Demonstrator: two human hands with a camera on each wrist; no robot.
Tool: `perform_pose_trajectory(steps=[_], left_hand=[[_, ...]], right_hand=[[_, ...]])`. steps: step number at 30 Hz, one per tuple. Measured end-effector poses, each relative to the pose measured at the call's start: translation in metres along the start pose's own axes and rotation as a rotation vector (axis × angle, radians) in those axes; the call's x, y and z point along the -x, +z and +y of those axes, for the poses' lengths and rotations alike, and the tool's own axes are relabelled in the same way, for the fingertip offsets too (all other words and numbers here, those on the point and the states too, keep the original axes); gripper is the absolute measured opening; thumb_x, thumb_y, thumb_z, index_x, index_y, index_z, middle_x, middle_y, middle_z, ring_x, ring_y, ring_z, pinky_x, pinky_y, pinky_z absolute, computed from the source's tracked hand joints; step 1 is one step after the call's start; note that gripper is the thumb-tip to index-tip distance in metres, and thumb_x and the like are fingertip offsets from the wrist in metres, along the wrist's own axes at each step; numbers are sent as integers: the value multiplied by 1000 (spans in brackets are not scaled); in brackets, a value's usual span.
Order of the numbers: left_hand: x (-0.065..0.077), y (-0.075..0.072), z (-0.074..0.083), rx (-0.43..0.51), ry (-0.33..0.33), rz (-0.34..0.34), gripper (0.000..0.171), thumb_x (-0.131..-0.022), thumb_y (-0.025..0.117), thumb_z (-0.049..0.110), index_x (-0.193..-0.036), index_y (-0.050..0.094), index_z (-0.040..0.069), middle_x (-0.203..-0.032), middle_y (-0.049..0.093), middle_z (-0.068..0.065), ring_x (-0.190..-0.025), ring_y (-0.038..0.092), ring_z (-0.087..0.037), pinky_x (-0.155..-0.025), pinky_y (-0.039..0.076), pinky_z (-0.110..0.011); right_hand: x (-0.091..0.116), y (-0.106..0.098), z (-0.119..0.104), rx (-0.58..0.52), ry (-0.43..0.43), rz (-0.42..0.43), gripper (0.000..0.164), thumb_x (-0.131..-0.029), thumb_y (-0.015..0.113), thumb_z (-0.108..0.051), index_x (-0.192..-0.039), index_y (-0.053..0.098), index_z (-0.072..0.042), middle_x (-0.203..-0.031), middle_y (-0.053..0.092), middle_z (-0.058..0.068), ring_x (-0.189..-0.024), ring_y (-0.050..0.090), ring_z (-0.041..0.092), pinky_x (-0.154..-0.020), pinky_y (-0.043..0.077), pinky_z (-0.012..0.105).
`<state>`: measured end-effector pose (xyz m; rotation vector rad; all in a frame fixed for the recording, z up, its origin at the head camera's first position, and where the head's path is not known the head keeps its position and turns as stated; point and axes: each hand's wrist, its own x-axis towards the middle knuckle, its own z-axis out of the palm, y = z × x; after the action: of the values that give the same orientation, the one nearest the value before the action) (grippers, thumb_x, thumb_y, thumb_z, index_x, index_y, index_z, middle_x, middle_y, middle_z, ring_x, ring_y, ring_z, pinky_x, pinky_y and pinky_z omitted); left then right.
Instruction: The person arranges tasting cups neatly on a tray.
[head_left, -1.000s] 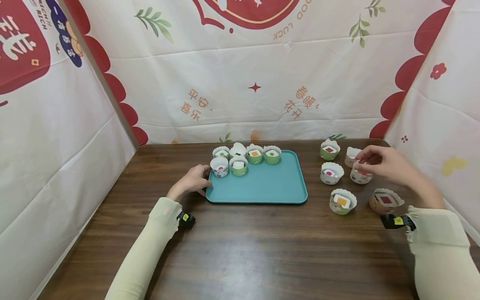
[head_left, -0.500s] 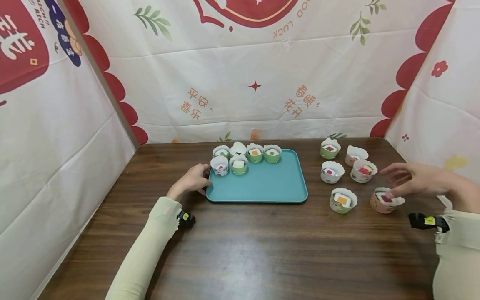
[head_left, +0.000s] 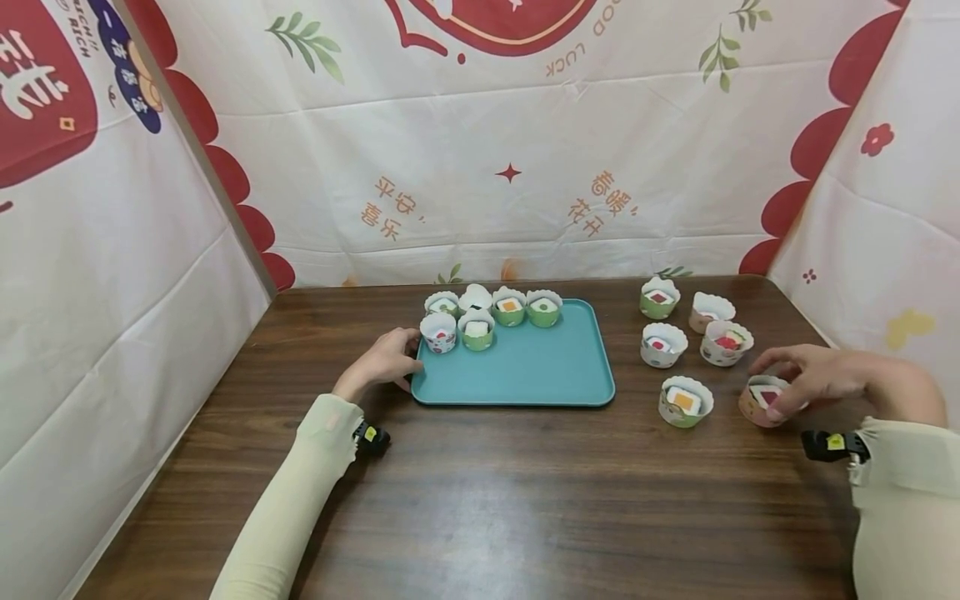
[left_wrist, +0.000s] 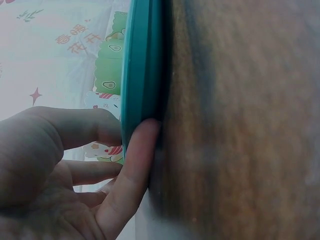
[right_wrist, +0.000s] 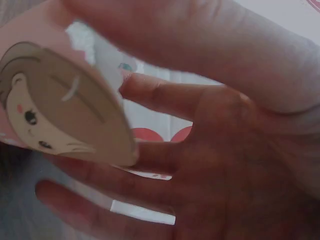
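Observation:
At the left side of the teal tray, my left hand pinches its rim. The thumb lies along the tray's outer side in the left wrist view, fingers on the other side. On the tray's back left stand several paper baking cups holding small white pieces with coloured tops. At the right, my right hand grips a pink paper baking cup with a cartoon face, thumb on the near side and fingers behind. A white piece with a dark red square sits in it.
Left of the held cup stands a green-based cup with an orange-topped piece. Behind it are a white cup, a cup with a red piece, a pink cup and a green cup. White printed cloth hangs behind the wooden table.
My right hand moves from the cup with the red piece, letting it go, out to the right and down onto the pink cup. The left hand stays at the tray.

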<state>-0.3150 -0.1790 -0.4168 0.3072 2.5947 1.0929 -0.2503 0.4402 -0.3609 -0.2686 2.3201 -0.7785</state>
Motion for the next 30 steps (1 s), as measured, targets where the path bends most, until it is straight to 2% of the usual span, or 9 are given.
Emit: perform_pose_trajectory(steps=[5,8,12,16,22,27,30], left_hand=[[0,0,0,0,-2,-3,61,-91,65,2,-148,44,-6,-136,50,-27,-101,65,-33,-63,66,-34],[-1,0,0,-3,-6,-6,61,-92,65,3,-148,44,-6,-137,50,-27,-102,65,-33,-63,66,-35],[-2,-1,0,-5,-13,-7,62,-92,66,3,-149,42,-7,-137,50,-27,-103,64,-34,-63,66,-35],[-2,-1,1,-13,-7,-6,62,-92,65,3,-149,42,-7,-137,50,-28,-104,65,-34,-63,66,-34],[-1,-1,1,-15,-3,-4,60,-92,65,3,-147,44,-7,-135,50,-28,-103,64,-34,-63,66,-35],[0,-2,2,-12,-8,-6,61,-92,65,3,-148,43,-7,-136,49,-28,-103,64,-34,-63,66,-34],[-1,-2,1,-16,-11,-6,62,-92,65,3,-149,42,-7,-137,49,-28,-102,65,-33,-63,66,-34]], right_hand=[[-2,3,6,-19,-32,16,60,-88,77,-18,-132,47,9,-113,63,12,-96,59,11,-78,57,26],[-1,4,9,8,-54,54,51,-89,77,-18,-129,54,4,-109,64,7,-92,57,4,-75,54,24],[-2,3,11,17,-49,101,50,-90,76,-20,-130,57,4,-109,62,5,-91,56,3,-75,55,24],[-1,3,13,60,-96,157,45,-91,73,-17,-127,59,5,-107,64,0,-90,55,-1,-74,53,22],[3,4,9,103,-162,265,36,-90,72,-14,-122,63,-1,-104,66,-13,-90,54,-3,-73,49,20],[4,2,5,139,-217,346,28,-88,72,-11,-114,66,-17,-98,65,-11,-88,54,-2,-70,45,21],[4,2,0,168,-215,387,30,-87,74,-13,-115,64,-19,-99,64,-8,-90,53,-3,-70,44,22]])
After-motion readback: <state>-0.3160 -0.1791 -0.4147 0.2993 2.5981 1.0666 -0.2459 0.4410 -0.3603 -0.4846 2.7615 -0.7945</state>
